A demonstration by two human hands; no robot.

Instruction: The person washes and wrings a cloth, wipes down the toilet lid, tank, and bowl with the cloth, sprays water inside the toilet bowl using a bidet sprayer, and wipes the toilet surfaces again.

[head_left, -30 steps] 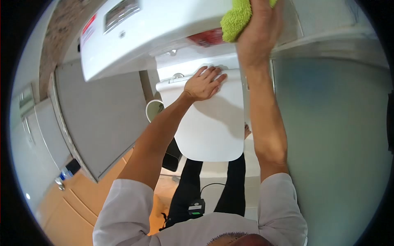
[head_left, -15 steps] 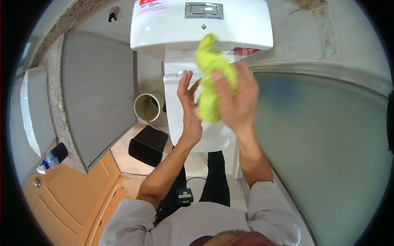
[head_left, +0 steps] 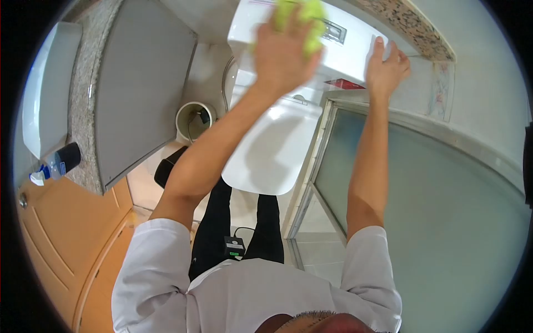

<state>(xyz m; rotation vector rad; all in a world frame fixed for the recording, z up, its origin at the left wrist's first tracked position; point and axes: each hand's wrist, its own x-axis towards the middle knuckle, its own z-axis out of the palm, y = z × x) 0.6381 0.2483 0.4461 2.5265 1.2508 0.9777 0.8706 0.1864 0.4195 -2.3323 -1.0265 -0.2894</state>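
A lime-green cloth (head_left: 312, 22) is bunched on top of the white toilet tank (head_left: 355, 47). My left hand (head_left: 286, 58) presses over the cloth and grips it, blurred by motion, near the tank's left part. At the tank's right end is my right hand (head_left: 386, 69), fingers apart and touching or very close to its edge, with nothing in it. Just right of the cloth, the metal flush button (head_left: 334, 31) shows partly. Below the tank, the toilet lid (head_left: 272, 150) is down, with a shadow across it.
At left are a grey cabinet panel (head_left: 144, 89), a granite edge (head_left: 89, 100), a white basin (head_left: 50, 89) and a spray bottle (head_left: 61, 161). A round bin (head_left: 191, 125) stands beside the toilet. A frosted glass panel (head_left: 433, 211) borders the right.
The cloth has passed from my right hand, in front of the tank, to my left hand on its top. My right hand has moved to the tank's right end. The view has turned.
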